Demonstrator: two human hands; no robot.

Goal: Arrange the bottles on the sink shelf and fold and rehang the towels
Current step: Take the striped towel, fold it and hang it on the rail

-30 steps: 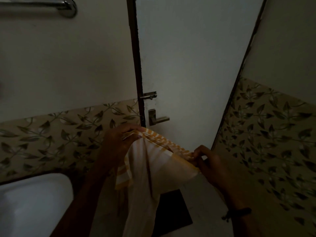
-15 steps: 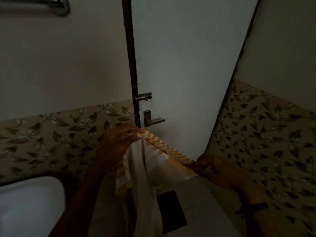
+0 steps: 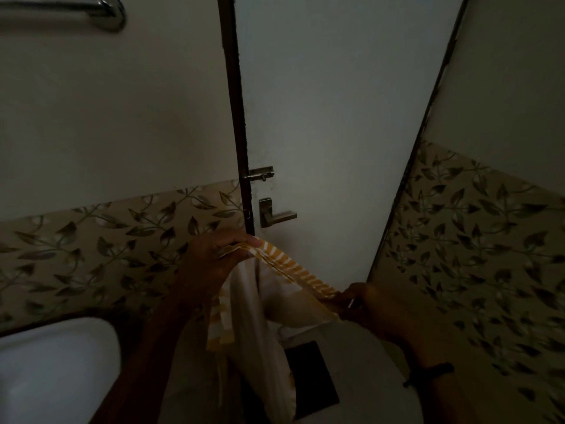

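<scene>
Dim door (image 3: 330, 117) behind, towel (image 3: 293, 269) between left grip (image 3: 211, 264), right grip (image 3: 370, 307), seemingly pinched

Orange-striped white towel (image 3: 269, 304), stretched, hanging below

The room is dim. A plain white door (image 3: 336, 117) stands beside a thin dark door frame (image 3: 235, 117). It has a small silver sliding bolt (image 3: 260, 174) and a silver lever handle (image 3: 275, 214) below. The cream walls (image 3: 107, 102) have tan tiles with dark leaves (image 3: 107, 240) lower down. A shiny metal bar (image 3: 76, 9) is up high. A smooth white rounded basin (image 3: 46, 371) sits low on the left. The pale floor (image 3: 367, 356) has a dark square (image 3: 315, 377).
</scene>
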